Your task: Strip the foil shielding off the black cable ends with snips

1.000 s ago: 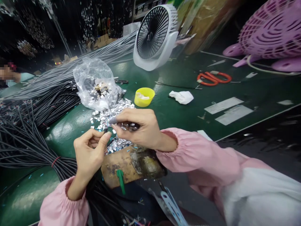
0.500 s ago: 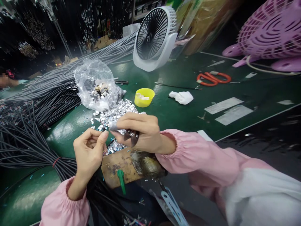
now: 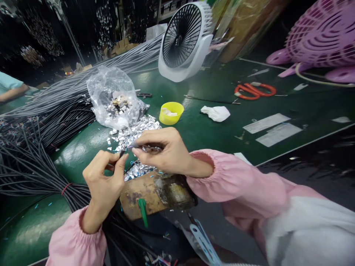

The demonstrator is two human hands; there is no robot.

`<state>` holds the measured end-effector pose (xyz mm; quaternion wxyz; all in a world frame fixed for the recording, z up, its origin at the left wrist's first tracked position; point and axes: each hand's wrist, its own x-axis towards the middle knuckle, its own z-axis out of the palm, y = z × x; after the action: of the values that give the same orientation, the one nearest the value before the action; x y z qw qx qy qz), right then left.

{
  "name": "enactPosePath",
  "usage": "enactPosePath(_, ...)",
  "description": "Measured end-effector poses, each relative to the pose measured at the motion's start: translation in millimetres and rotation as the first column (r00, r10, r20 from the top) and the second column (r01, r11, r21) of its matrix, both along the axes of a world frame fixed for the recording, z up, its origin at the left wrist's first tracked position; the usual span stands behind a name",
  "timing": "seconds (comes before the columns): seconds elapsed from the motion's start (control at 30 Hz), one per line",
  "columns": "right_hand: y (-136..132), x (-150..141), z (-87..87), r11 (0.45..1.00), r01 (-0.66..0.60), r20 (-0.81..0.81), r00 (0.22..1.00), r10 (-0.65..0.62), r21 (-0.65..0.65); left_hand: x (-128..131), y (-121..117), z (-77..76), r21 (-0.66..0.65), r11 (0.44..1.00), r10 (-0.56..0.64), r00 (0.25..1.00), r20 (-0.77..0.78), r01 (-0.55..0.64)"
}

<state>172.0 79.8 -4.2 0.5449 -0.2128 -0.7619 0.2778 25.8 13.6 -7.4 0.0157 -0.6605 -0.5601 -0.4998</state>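
My left hand (image 3: 104,179) pinches the end of a black cable (image 3: 122,152) between thumb and forefinger. Close against it, my right hand (image 3: 168,153) has its thumb and forefinger together at the fine wires (image 3: 130,147) coming out of that cable end. A dark, shiny object (image 3: 152,148) is tucked inside the right palm; its kind is hidden by the fingers. Beneath both hands lie silver foil scraps (image 3: 138,170) and a worn wooden board (image 3: 137,190) with a green handle (image 3: 142,212). A tied bundle of black cables (image 3: 63,181) lies beside my left wrist.
Behind the hands stand a clear plastic bag (image 3: 111,81) of scraps, a yellow cup (image 3: 169,117) and a white fan (image 3: 177,72). Orange-handled scissors (image 3: 255,91), white labels (image 3: 266,123) and a pink fan (image 3: 324,40) are rightward. A co-worker's arm (image 3: 12,92) shows far left.
My right hand has turned and its fingers have closed in at the wires by the cable end. The left hand has shifted slightly left. At far left, the co-worker's arm has come into view.
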Motion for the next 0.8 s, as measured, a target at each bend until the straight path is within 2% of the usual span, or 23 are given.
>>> enactPosePath(0.13,-0.3,-0.3,0.1,0.999,-0.009,-0.012,1.0,0.008,-0.045,-0.9,0.4,-0.2,0.001,1.0,-0.014,1.0,-0.004,0.014)
enactPosePath(0.37,0.9,0.5,-0.7,1.0,-0.009,-0.013,1.0,0.009,-0.016,-0.3,1.5,0.0,-0.025,0.999,-0.028,1.0,0.014,0.028)
enactPosePath(0.5,1.6,0.5,-0.8,0.999,0.005,-0.015,1.0,-0.004,0.042,0.5,0.6,0.5,-0.06,0.998,-0.033,0.998,0.052,0.036)
enactPosePath(0.67,1.2,0.2,-3.2,0.989,0.031,0.032,0.999,-0.036,0.144,1.1,-1.4,0.2,-0.164,0.985,-0.029,0.992,0.127,0.05)
enactPosePath(0.8,1.1,0.5,-4.8,0.997,0.019,0.04,0.999,-0.023,0.078,2.0,-1.6,-0.2,-0.151,0.988,-0.029,0.994,0.104,0.044)
